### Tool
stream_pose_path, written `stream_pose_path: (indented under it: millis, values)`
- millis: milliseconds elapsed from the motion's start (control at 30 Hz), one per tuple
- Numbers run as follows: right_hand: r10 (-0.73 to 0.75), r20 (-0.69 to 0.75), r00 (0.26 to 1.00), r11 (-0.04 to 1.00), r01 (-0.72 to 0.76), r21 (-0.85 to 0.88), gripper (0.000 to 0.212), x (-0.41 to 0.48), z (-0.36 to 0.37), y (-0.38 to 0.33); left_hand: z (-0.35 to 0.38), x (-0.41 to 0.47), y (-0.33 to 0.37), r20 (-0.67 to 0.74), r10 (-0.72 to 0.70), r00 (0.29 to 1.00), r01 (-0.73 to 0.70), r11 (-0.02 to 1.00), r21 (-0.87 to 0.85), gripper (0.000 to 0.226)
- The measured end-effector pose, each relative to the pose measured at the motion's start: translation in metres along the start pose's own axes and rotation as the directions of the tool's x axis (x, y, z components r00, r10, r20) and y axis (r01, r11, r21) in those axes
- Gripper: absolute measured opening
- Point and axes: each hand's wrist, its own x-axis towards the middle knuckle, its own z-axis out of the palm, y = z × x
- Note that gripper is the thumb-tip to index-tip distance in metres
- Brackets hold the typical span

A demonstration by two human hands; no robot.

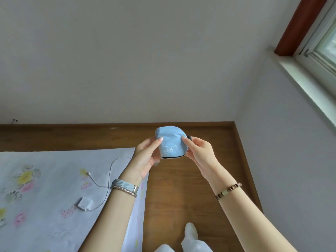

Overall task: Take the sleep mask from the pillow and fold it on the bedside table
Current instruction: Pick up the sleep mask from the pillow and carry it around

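Observation:
A light blue sleep mask [171,140] with white lettering and a dark inner edge is held up in the air, doubled over on itself. My left hand [145,157] grips its left side, thumb on the front. My right hand [197,151] pinches its right side, where a bit of dark strap shows. Both hands hover above the wooden floor [190,188] beside the bed. No pillow or bedside table is in view.
A bed with a pale floral sheet [54,188] fills the lower left; a white charger [84,204] and its cable [109,171] lie on it. A wall stands ahead, and a window [323,48] is at upper right. My feet in pale socks [190,237] show at the bottom.

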Motion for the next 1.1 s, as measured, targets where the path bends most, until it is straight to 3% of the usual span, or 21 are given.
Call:
stream_pose_path:
  millis: [567, 1100]
  values:
    - [0.013, 0.095, 0.995, 0.999, -0.010, -0.031, 0.031, 0.215, 0.022, -0.089, 0.011, 0.205, 0.076, -0.023, 0.058, 0.998, -0.061, 0.983, -0.174, 0.032]
    - [0.061, 0.245, 0.967, 0.994, -0.036, -0.106, 0.029, 0.430, 0.149, -0.172, -0.065, 0.388, 0.196, -0.123, 0.072, 0.990, -0.098, 0.969, -0.226, 0.039]
